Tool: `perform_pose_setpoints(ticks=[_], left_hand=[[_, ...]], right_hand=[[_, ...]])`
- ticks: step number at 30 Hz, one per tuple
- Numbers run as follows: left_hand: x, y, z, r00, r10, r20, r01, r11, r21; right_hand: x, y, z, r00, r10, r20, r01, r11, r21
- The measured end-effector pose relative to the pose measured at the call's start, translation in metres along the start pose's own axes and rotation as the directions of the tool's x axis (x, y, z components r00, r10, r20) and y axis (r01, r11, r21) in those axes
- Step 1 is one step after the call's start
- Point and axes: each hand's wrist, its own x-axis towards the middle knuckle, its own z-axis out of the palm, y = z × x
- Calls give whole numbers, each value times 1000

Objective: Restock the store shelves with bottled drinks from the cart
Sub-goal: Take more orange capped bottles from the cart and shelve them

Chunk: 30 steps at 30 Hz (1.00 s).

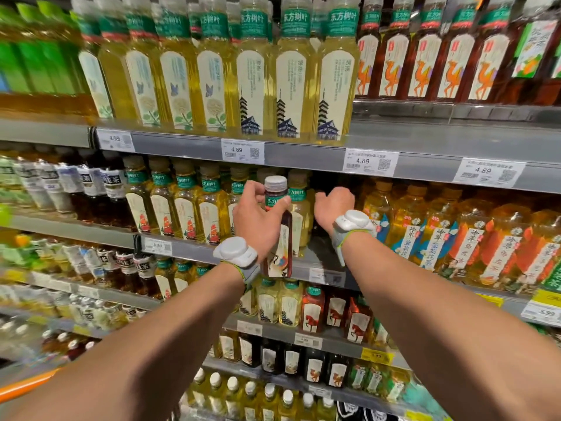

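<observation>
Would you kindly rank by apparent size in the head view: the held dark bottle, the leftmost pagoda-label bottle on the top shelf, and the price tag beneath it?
1. Pagoda-label bottle, clearly largest.
2. Dark bottle, partly covered by the left hand.
3. Price tag, smallest.

R hand (334,205) fingers unseen in dark shelf gap (329,181).

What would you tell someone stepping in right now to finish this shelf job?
Left hand grips a dark bottle near its neck, in front of the second shelf.
Right hand reaches into the gap there; its fingers are hidden.
Done: nearby rows look full.
Left: stand this bottle in the gap, then fetch more; the cart is not clearly in view.
</observation>
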Motion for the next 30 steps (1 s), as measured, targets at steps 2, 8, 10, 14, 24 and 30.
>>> perform_pose_setpoints(ticks=[2, 8, 10, 14, 24, 30], left_hand=[[2, -5, -2, 999, -15, 33, 15, 1000, -2], [2, -14, -3, 995, -63, 76, 65, 998, -18], [2, -17, -4, 995, -67, 78, 69, 997, -24], [1, -23, -5, 993, -61, 103, 64, 998, -21], [1, -26, -7, 991, -71, 110, 75, 997, -28], [-3, -17, -1, 994, -87, 67, 91, 994, -62]], right_hand=[[7, -3, 2, 997, 24, 77, -16, 995, -98], [14, -16, -2, 957, 175, 230, -157, 983, -91], [17, -16, -3, 938, 204, 279, -181, 978, -105], [20, -13, -2, 928, 215, 304, -186, 975, -123], [18, 2, 18, 991, 108, 82, -97, 987, -126], [0, 1, 8, 996, 78, -32, -79, 997, -13]])
